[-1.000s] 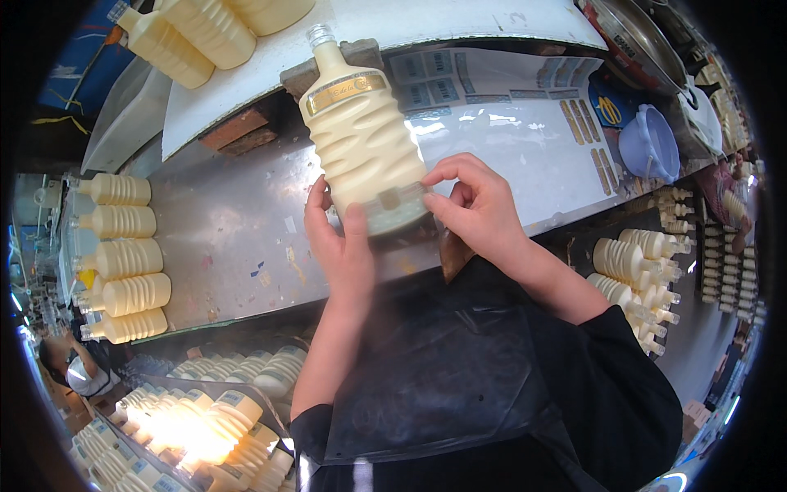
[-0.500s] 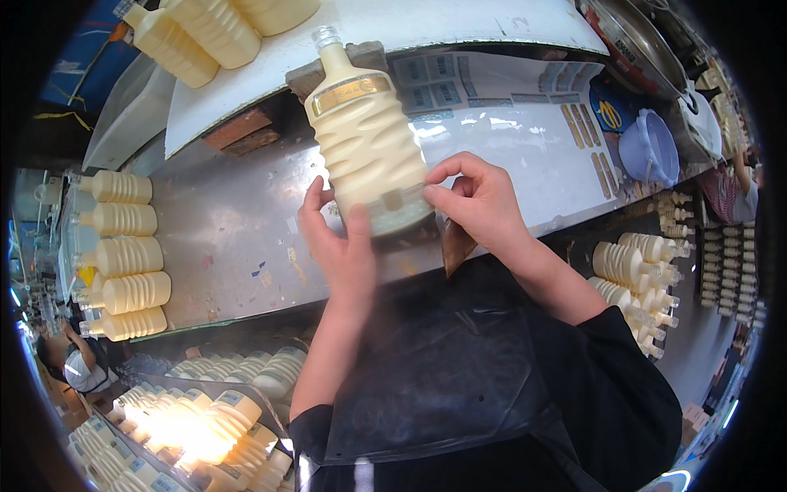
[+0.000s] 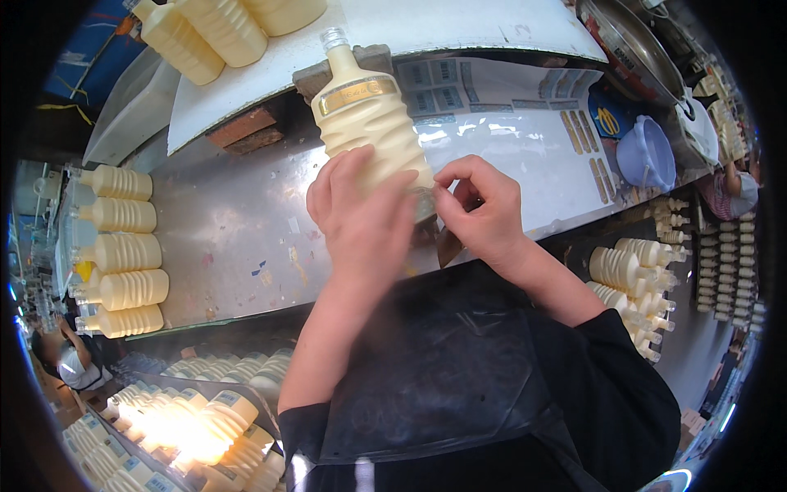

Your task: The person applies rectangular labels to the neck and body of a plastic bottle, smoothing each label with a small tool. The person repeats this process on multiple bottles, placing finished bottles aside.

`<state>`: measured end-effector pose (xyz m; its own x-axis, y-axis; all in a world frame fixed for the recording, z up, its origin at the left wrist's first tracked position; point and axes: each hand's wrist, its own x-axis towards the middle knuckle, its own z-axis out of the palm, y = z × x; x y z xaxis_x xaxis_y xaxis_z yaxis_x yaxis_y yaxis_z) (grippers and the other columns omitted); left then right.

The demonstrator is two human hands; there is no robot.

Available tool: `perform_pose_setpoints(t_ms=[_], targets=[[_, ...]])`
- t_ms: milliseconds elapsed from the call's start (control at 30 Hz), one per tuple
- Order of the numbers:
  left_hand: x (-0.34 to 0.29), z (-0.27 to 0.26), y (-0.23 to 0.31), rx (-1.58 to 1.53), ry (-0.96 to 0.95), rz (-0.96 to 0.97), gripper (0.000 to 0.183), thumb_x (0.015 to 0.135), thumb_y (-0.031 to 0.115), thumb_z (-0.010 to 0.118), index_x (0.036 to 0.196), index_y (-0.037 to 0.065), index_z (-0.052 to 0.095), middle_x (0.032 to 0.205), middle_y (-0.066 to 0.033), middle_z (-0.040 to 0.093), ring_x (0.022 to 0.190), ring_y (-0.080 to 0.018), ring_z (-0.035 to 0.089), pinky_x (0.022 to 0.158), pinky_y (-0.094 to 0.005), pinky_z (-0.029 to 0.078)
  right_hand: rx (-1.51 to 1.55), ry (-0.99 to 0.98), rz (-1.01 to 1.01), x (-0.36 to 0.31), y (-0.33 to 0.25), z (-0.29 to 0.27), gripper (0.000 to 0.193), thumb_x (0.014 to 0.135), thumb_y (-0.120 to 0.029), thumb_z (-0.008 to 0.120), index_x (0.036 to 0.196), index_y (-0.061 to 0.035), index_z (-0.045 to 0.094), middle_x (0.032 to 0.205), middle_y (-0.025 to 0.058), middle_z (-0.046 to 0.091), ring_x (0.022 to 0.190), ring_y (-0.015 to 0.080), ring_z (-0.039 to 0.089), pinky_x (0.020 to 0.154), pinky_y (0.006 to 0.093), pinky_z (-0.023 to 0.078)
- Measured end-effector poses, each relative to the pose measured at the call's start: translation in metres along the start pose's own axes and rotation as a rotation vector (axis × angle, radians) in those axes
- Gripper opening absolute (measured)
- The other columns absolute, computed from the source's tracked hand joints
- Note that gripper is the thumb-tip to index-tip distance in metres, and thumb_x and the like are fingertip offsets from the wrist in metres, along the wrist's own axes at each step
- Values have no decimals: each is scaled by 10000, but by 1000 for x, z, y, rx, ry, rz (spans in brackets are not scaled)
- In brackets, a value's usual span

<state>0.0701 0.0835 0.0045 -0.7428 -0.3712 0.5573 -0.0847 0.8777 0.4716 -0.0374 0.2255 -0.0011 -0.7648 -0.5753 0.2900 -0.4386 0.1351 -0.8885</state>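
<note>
Cream bottle (image 3: 373, 135) lay upper centre of frame, long axis steep, neck up-left, base down-right. Left hand (image 3: 361, 209) nearer: across lower body, blurred, fingers loosely spread. Right hand (image 3: 485, 201): thumb, forefinger close together by base edge; couldn't tell if closed on anything.

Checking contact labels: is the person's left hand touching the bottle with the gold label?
Cannot tell: in the head view the blurred left hand overlaps the bottle, hiding any contact or gap.
</note>
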Motion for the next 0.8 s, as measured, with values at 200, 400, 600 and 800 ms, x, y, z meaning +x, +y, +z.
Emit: perform_pose_setpoints(t_ms=[200, 400, 600, 800], targets=[[-1, 2, -2, -23, -2, -20, 206, 860, 155, 766, 1064, 172, 786, 1340, -127, 570, 1305, -356, 480, 1119, -454, 328, -64, -140, 39, 7, 1, -7, 181, 868, -30, 739, 1043, -19, 696, 912, -4, 683, 617, 4, 552, 570, 178, 427], [-1, 7, -3, 0, 34, 6, 229, 811, 161, 786, 1038, 187, 787, 1337, -115, 565, 1293, -349, 484, 1094, -462, 336, 117, -132, 149, 6, 6, -2, 176, 880, 4, 712, 1050, -32, 685, 900, -22, 637, 638, -8, 546, 575, 166, 411], [0, 7, -3, -2, 31, 2, 258, 780, 155, 801, 1035, 193, 784, 1341, -106, 558, 1287, -347, 484, 1081, -472, 338, 160, -83, 169, 7, 5, -3, 144, 881, 13, 705, 1019, -25, 688, 912, -17, 633, 635, -6, 534, 580, 165, 401], [-2, 7, -5, -15, 20, -11, 243, 809, 149, 777, 1051, 175, 776, 1352, -107, 553, 1297, -349, 476, 1083, -475, 333, -19, -89, 179, 2, -6, -5, 144, 834, -71, 744, 969, -26, 726, 914, 59, 683, 599, 94, 592, 583, 255, 475]])
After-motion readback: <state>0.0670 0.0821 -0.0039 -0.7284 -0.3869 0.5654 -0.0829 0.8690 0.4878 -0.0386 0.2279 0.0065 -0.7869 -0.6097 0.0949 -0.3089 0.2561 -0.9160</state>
